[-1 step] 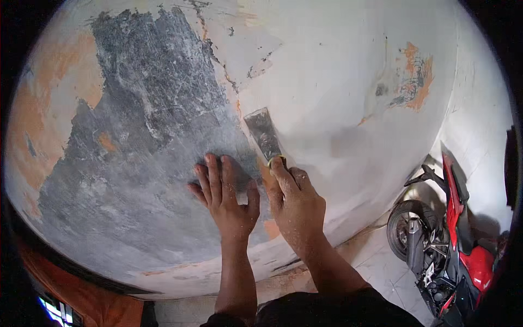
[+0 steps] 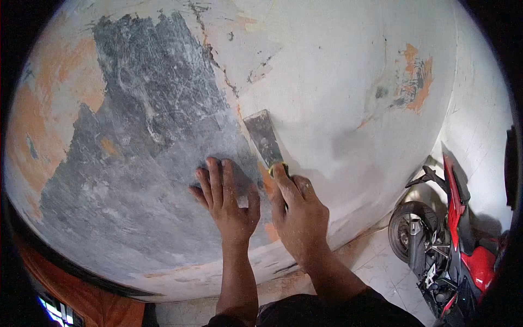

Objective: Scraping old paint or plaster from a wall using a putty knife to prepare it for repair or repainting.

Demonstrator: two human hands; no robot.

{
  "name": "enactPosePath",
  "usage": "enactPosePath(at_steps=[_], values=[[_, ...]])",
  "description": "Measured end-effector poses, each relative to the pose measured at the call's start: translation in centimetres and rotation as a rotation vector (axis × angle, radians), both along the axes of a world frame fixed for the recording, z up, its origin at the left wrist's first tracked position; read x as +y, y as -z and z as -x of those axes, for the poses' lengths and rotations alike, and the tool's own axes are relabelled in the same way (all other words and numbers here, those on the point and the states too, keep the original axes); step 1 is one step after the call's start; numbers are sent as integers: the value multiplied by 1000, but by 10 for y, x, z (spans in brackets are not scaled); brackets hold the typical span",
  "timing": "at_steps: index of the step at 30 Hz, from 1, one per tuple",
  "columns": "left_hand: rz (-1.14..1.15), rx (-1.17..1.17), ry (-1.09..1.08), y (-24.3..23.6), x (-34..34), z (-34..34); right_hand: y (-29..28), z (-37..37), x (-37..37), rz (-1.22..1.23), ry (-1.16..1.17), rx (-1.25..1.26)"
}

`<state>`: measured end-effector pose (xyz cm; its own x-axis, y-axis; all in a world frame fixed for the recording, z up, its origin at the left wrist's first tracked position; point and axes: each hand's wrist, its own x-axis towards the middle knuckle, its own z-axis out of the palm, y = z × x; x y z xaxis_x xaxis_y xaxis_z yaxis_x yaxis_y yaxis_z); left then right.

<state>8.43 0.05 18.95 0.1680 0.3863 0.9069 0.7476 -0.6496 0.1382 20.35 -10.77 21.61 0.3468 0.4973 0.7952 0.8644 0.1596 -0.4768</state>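
My right hand (image 2: 301, 210) is wrapped round the handle of a scraper (image 2: 263, 136), its flat metal blade smeared with grey and angled up and to the left. The blade lies at the wall (image 2: 338, 71), beside the edge where a dark grey patch (image 2: 158, 125) meets pale paint; whether its tip touches cannot be told. To the left, my left hand (image 2: 229, 210) rests flat on the grey patch with fingers spread, holding nothing. Bare orange (image 2: 266, 182) shows between the two hands. A jagged crack (image 2: 223, 71) runs upward from near the blade.
At the lower right a red and black motorcycle (image 2: 455, 234) stands on the tiled floor (image 2: 381, 272) close to the wall. Orange cloth (image 2: 81, 297) hangs at the lower left. Further right, the wall carries another chipped orange and grey spot (image 2: 417, 82).
My right hand with the scraper sits slightly lower, by a very small amount. The left hand keeps its place on the wall, and the whole view has shifted a little.
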Motion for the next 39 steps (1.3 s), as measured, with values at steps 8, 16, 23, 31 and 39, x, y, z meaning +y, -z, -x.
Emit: enactPosePath(at_steps=[8,16,23,31,39], values=[[13,59,-38,0,2,13,-2,3,-26,92,-70,40],[2,165,-45,8,10,23,12,7,-18,22,-133,103],[11,127,-8,10,13,21,-3,13,-9,-28,-86,98],[-23,140,-14,11,16,20,0,10,-18,37,-77,183],[21,140,-16,6,7,21,-7,8,-9,-7,-104,189]])
